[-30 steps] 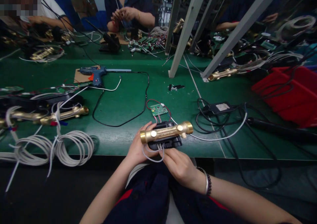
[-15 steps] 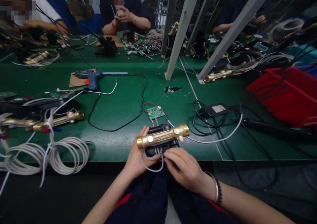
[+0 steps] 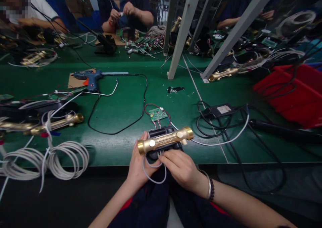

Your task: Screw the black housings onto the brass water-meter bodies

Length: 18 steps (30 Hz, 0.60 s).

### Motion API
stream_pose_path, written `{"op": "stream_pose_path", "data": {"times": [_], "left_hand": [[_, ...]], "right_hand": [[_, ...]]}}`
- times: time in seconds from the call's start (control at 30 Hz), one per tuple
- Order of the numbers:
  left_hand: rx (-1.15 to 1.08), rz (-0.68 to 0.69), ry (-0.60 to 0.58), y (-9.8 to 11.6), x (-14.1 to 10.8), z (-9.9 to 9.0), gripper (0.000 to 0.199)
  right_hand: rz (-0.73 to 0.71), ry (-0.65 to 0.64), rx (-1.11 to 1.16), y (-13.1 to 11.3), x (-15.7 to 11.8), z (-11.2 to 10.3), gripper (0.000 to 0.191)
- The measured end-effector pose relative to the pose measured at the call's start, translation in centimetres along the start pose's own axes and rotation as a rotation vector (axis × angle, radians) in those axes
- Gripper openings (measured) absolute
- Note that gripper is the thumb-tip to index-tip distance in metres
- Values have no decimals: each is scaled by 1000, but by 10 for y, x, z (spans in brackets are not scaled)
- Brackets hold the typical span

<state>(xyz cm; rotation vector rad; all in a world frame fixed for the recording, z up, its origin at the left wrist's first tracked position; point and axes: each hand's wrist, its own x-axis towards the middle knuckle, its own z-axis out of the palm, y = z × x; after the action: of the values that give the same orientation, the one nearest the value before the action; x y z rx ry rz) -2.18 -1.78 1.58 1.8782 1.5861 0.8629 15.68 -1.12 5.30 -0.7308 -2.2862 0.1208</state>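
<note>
Brass pipe fitting [image 3: 164, 141], seated against a black housing [image 3: 161, 132], held between two hands over the surface's [image 3: 120, 149] near edge. The left hand's [image 3: 138, 166] fingers grip the housing; the right hand's [image 3: 179, 166] meet its grey wires [image 3: 164, 179], pinching or not I cannot tell. Beyond the fingers, a circuit board [image 3: 157, 115] is wired on but lies outside, unenclosed.

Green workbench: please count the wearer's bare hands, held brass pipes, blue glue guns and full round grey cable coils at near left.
Bare left hand and right hand: 2
Brass pipe: 1
Blue glue gun: 1
Round grey cable coils: 2
Total: 6
</note>
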Motion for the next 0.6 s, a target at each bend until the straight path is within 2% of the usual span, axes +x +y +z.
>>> {"op": "stream_pose_path", "data": {"times": [0.13, 0.3, 0.5, 0.6], "left_hand": [[0, 14, 23, 2, 0, -2, 80], [1, 23, 7, 4, -1, -6, 81], [6, 41, -4, 3, -1, -4, 79], [43, 53, 35, 2, 0, 2, 85]], "right_hand": [[15, 23, 4, 2, -13, -3, 17], [-35, 5, 12, 6, -18, -7, 21], [-96, -85, -14, 9, -13, -4, 29], [-95, -156, -12, 8, -8, -11, 29]]}}
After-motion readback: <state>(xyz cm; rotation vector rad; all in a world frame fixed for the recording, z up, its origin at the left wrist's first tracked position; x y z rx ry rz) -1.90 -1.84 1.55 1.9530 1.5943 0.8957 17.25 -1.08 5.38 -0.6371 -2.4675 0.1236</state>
